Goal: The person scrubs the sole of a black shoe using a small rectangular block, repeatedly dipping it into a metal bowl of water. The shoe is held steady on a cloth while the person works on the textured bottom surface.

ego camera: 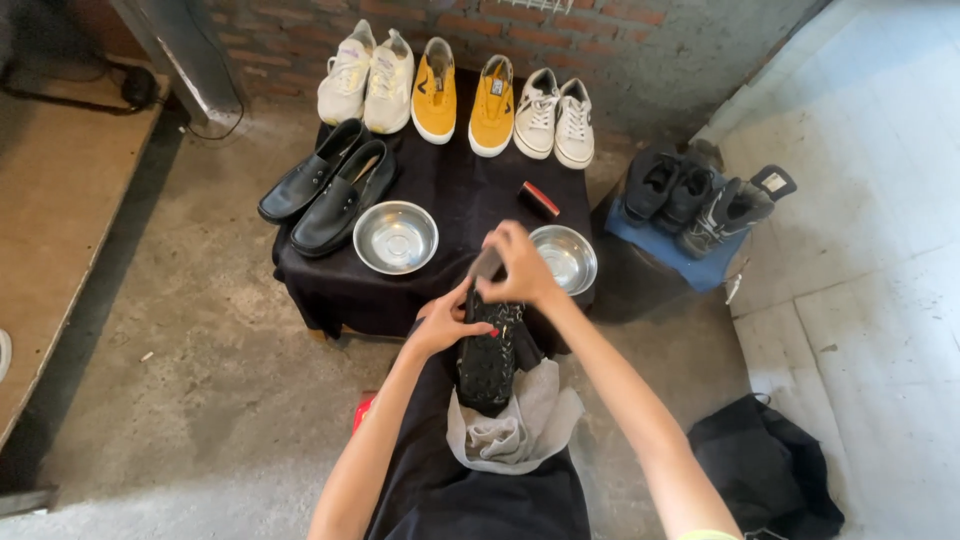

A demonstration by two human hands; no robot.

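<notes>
Black shoe (pixel 487 362) on lap: left hand (pixel 443 322) grips side, right hand (pixel 517 265) pinches tongue; two steel bowls (pixel 396 237).

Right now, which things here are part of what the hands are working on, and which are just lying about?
In hand:
- black shoe, held by left hand and right hand
- grey cloth under it on the lap

Lying about:
- two steel bowls
- brush
- black loafers
- yellow sneakers
- white sneakers
- black bag

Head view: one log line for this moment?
left hand: steadies black shoe | right hand: pinches its top | grey cloth: under shoe, on lap
</notes>
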